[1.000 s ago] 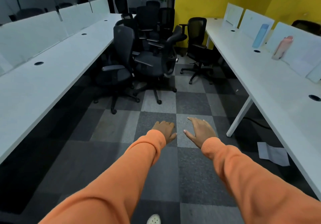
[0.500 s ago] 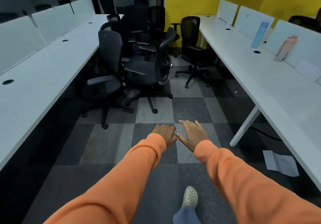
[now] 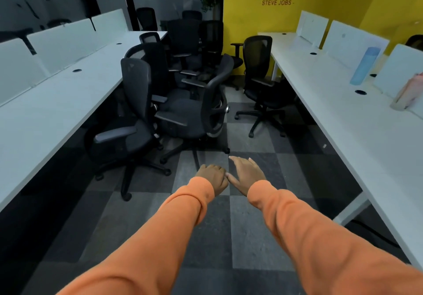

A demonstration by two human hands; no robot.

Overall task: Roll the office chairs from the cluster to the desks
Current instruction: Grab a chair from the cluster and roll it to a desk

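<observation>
The left desk [image 3: 57, 102] runs along the left edge of the frame. Tight against it, from centre left up to the top middle, sits the cluster [image 3: 183, 49] of black chairs.

The near chair [image 3: 135, 102] stands with its seat tucked partly under the left desk's edge. Just right of it, the second chair [image 3: 212, 102] almost touches it, armrest to armrest, and their wheel bases overlap on the carpet [image 3: 251, 237]. That is the likely snag: pulling either one out could hook a caster or an armrest on its neighbour and drag both, or tip a chair. A hard pull on the near chair could also knock it against the desk.

Further right, one chair [image 3: 258, 65] stands apart beside the right desk [image 3: 343, 111]. On that desk, at the right edge of the frame, a blue bottle [image 3: 364, 65] and a pink bottle [image 3: 407, 93] stand upright. A chair shoved into the desk might topple them.

Both arms reach straight forward from the bottom of the frame, in orange sleeves, hands close together at centre and short of any chair. The left hand [image 3: 214, 176] is clenched loosely, knuckles up, grasping nothing. The right hand [image 3: 246, 173] is released, palm down, fingers straight and spread, thumb nearly touching the left hand.
</observation>
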